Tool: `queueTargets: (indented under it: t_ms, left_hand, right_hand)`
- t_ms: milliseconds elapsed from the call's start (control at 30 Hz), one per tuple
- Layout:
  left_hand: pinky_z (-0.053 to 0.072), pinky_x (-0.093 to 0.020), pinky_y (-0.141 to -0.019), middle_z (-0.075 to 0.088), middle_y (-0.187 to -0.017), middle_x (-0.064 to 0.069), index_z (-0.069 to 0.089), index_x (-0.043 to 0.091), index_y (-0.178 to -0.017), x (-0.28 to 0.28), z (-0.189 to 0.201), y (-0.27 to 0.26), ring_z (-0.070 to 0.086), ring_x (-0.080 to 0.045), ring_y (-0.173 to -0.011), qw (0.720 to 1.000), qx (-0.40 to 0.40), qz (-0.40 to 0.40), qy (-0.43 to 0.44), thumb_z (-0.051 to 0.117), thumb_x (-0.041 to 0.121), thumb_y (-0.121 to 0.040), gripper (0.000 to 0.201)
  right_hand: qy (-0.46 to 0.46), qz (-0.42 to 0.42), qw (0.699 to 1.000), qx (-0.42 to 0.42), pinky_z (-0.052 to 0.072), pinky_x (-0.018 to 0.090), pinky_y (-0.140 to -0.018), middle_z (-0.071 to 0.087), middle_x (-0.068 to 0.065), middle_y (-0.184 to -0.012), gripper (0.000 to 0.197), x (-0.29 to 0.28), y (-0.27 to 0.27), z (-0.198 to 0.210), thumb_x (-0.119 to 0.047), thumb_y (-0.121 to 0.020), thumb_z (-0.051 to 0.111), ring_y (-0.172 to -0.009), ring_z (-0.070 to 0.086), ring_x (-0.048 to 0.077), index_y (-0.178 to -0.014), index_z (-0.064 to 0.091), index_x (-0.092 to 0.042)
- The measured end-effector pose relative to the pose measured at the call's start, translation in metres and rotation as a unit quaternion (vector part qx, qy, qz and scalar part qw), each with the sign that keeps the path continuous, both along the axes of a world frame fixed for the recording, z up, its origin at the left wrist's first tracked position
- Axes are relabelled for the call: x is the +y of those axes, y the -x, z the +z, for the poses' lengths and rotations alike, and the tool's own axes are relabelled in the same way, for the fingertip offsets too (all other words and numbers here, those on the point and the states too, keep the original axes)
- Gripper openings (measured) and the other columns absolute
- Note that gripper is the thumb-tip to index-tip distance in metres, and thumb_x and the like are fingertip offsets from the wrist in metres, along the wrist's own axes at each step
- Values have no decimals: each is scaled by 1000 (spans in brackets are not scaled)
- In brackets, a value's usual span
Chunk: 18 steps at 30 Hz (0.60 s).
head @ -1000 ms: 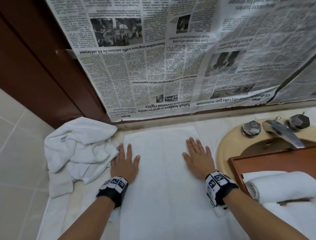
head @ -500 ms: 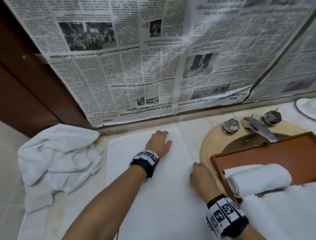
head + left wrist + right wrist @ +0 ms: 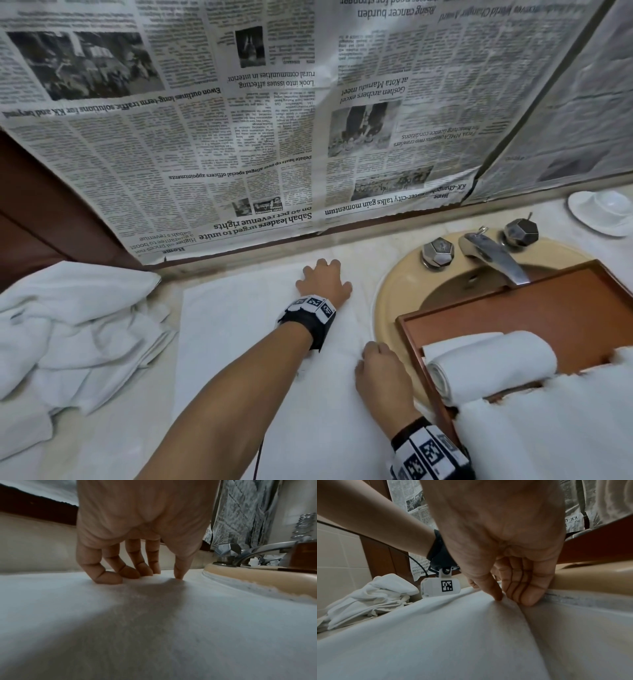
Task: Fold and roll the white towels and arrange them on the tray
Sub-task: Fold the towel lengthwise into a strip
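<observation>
A flat white towel [image 3: 239, 346] lies spread on the counter. My left hand [image 3: 323, 279] is at its far right corner. In the left wrist view the bent fingertips and thumb of my left hand [image 3: 164, 574] dig into the cloth [image 3: 154, 615]. My right hand [image 3: 371, 356] pinches the towel's right edge, which is lifted into a small fold between thumb and fingers in the right wrist view [image 3: 508, 600]. A brown tray [image 3: 534, 308] rests across the sink and holds one rolled white towel [image 3: 489, 363].
A crumpled heap of white towels [image 3: 75, 335] lies at the left. Another white towel [image 3: 555, 428] covers the tray's near corner. The beige sink [image 3: 390, 301], the faucet [image 3: 493, 257] and a saucer with a cup [image 3: 606, 212] are at the right. Newspaper [image 3: 274, 137] covers the back wall.
Both hands lay flat on the towel a second ago. The left has moved to the far right corner and the right to the right edge, where both now curl on the cloth.
</observation>
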State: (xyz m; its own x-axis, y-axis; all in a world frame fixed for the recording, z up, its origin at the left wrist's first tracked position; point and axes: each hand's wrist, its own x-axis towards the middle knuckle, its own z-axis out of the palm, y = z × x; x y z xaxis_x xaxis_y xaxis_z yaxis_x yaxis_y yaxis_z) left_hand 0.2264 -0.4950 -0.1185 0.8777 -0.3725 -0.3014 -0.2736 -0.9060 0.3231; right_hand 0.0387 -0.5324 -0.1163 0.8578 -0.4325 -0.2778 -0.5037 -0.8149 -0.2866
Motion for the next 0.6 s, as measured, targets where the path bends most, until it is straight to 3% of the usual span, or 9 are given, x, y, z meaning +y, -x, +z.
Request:
queueTargets:
  t_ms: [133, 233, 333, 433, 533, 600]
  left_hand:
    - [41, -41, -83, 54, -116, -7, 57, 15, -113, 2, 3, 3, 49, -32, -111, 1000, -8, 12, 5, 50, 19, -91, 23]
    - [48, -39, -80, 61, -106, -10, 55, 8, -106, 8, 5, 3, 56, -34, -102, 996, -7, 53, 74, 48, 19, -90, 21]
    - [52, -37, -74, 65, -95, -7, 54, 11, -101, 20, 10, 9, 61, -31, -87, 974, 9, 132, 183, 51, 21, -89, 16]
    - [48, -31, -70, 68, -87, -6, 53, 16, -101, 35, 17, 16, 59, -23, -81, 940, 29, 194, 279, 56, 19, -89, 13]
    - [41, -24, -60, 66, -74, -4, 50, 17, -98, 57, 25, 23, 56, -20, -73, 917, 36, 211, 337, 56, 13, -88, 12]
    - [41, -17, -52, 65, -74, -4, 54, 15, -99, 75, 33, 27, 55, -16, -65, 903, 34, 229, 362, 57, 11, -88, 11]
  right_hand:
    - [-20, -6, 1000, -6, 31, 26, -69, 57, 2, -111, 14, 3, 0, 7, -21, -96, 45, -100, 54, 19, -106, 51, -13]
    - [-64, -32, 997, -33, 36, 31, -64, 58, 2, -91, 10, -2, 2, 11, -20, -92, 52, -79, 51, 21, -91, 45, -13]
    - [-136, -71, 987, -41, 47, 34, -67, 61, 2, -85, 14, -6, 6, 12, -21, -88, 60, -79, 59, 23, -94, 50, -14]
    - [-200, -90, 975, -31, 46, 31, -67, 62, -1, -79, 11, -8, 13, 12, -23, -87, 63, -73, 57, 15, -87, 58, -14]
    - [-230, -63, 970, -45, 37, 18, -55, 56, -6, -64, 15, -6, 22, 16, -20, -86, 66, -60, 47, 8, -75, 59, -13]
    - [-248, -43, 965, -67, 35, 16, -53, 51, -7, -58, 19, 0, 26, 23, -19, -86, 68, -55, 43, 6, -71, 56, -15]
